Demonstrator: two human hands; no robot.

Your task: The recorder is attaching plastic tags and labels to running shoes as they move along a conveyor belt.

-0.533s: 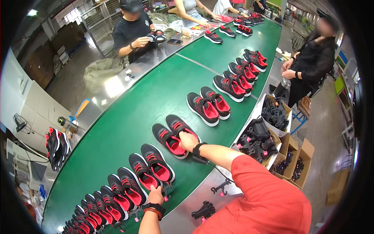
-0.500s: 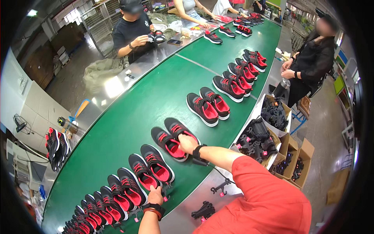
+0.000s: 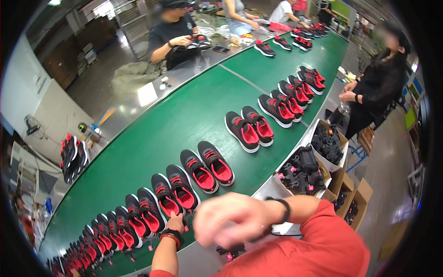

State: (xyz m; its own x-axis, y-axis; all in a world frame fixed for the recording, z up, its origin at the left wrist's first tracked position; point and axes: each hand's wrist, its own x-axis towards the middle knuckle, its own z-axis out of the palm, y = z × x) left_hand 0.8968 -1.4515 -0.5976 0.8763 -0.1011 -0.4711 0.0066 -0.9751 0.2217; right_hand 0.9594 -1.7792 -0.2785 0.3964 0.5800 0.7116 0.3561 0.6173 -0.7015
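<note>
My left hand is at the heel of a black sneaker with red laces and red lining, its fingers closed over the back rim. That shoe's mate stands right beside it. My right hand hangs above the metal edge, near my body, blurred by motion with its fingers curled; whether it holds anything cannot be made out. Just beyond it a pair of the same sneakers stands on the green conveyor belt. Partly hidden below the right hand lie black plastic shoe hangers.
More sneakers line the belt to the lower left, and further pairs stand up the belt. Cartons of black hangers are at my right. One co-worker handles a shoe across the belt; another person stands far right.
My right hand has left the sneaker and come back toward my body. The left hand stays at the same shoe's heel. The view has shifted slightly.
</note>
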